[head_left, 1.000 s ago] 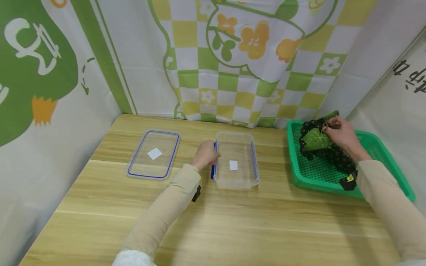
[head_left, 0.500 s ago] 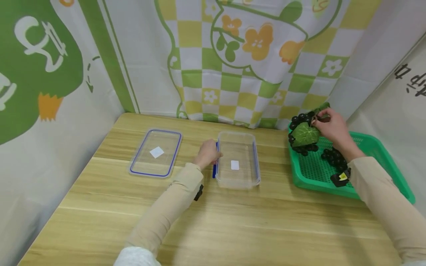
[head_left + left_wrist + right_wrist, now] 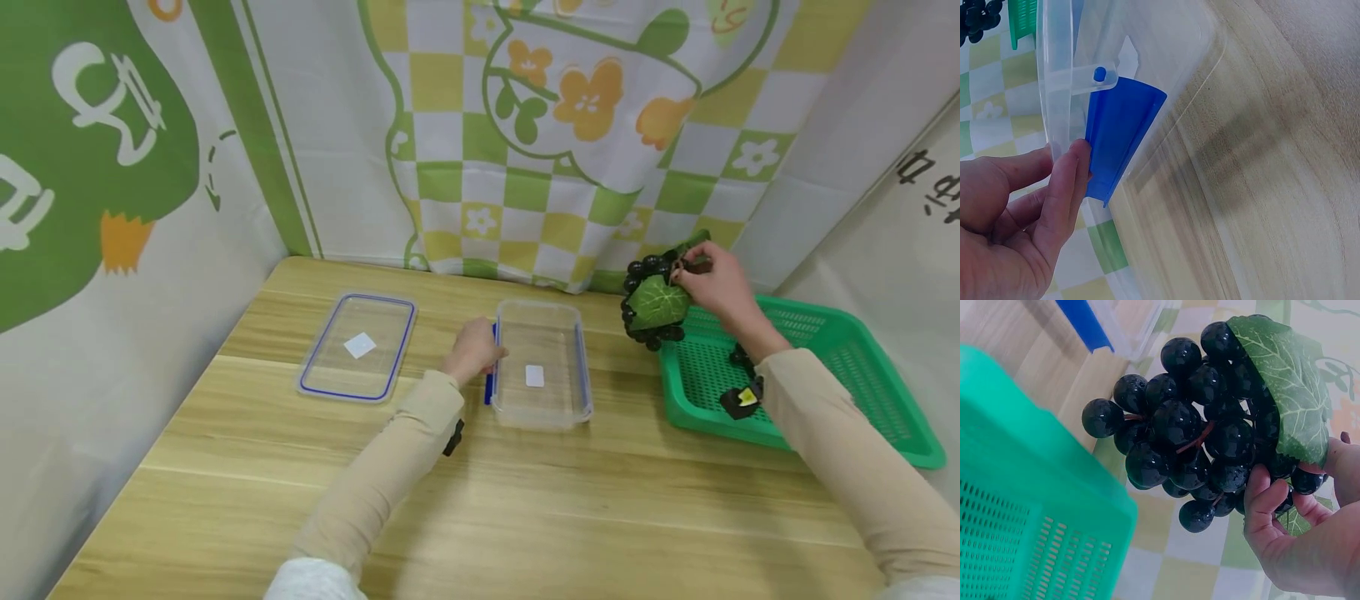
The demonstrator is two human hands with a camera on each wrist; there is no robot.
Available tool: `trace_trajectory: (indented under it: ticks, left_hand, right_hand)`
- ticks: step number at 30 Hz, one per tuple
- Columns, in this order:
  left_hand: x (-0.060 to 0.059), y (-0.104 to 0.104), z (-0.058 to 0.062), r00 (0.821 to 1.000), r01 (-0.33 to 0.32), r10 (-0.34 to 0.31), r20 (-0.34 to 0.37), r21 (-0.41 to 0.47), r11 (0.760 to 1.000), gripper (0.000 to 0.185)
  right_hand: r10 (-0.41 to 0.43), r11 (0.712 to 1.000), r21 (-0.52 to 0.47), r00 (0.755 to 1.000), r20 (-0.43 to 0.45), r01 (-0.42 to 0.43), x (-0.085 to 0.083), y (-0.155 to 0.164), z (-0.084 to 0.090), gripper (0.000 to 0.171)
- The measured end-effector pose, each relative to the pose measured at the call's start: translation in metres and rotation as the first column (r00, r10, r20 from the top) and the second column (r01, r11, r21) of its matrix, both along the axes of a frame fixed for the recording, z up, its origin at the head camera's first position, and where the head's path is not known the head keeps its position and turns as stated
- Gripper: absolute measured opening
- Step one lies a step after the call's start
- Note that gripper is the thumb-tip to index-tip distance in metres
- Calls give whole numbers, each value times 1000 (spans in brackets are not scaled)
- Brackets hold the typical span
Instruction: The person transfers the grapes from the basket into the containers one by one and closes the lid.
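Note:
My right hand (image 3: 718, 282) pinches a bunch of black grapes (image 3: 642, 268) by its stem. The bunch hangs just left of the green basket (image 3: 678, 392), apart from the table. A green leaf (image 3: 1288, 384) covers part of it in the right wrist view. My left hand (image 3: 474, 348) grips the left wall of a clear lidless food container (image 3: 543, 408). In the left wrist view, the fingers (image 3: 1063, 187) touch the wall beside a blue latch (image 3: 1119, 125) that hangs unfastened. Inside the container only a small white label shows.
The clear lid (image 3: 375, 317) with a blue seal lies flat, left of the container. More dark grapes (image 3: 741, 354) sit in the basket, partly hidden by my right wrist. A patterned cloth (image 3: 457, 179) hangs behind the wooden table (image 3: 540, 500).
My right hand has lifted the grapes and carried them left, from inside the basket to beyond its left rim. The left hand keeps its place on the container.

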State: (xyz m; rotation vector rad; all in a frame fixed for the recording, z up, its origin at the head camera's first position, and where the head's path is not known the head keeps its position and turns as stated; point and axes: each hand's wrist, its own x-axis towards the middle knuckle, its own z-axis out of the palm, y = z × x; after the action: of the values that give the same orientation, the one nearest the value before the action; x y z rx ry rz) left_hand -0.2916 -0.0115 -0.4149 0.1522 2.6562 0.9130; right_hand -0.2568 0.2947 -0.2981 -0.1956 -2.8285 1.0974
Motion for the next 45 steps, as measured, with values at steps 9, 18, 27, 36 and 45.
trace_trajectory:
  ticks: [9, 18, 27, 36, 45]
  left_hand:
    - [0, 0, 1, 1000, -7, 7, -9, 2, 1000, 23]
    - [-1, -1, 1, 1000, -14, 14, 2, 13, 1000, 23]
    - [-1, -1, 1, 1000, -7, 7, -2, 16, 1000, 23]
    - [0, -1, -2, 1000, -14, 14, 14, 18, 1000, 22]
    - [1, 0, -2, 999, -33, 32, 20, 25, 999, 22]
  right_hand:
    - [42, 999, -11, 999, -5, -42, -7, -19, -3, 32]
    - [81, 997, -4, 997, 9, -81, -8, -38, -7, 30]
    - [106, 994, -5, 994, 10, -106, -11, -58, -12, 26]
    - [110, 994, 1, 994, 28, -110, -14, -75, -19, 25]
    - [121, 991, -53, 992, 30, -119, -18, -94, -29, 26]
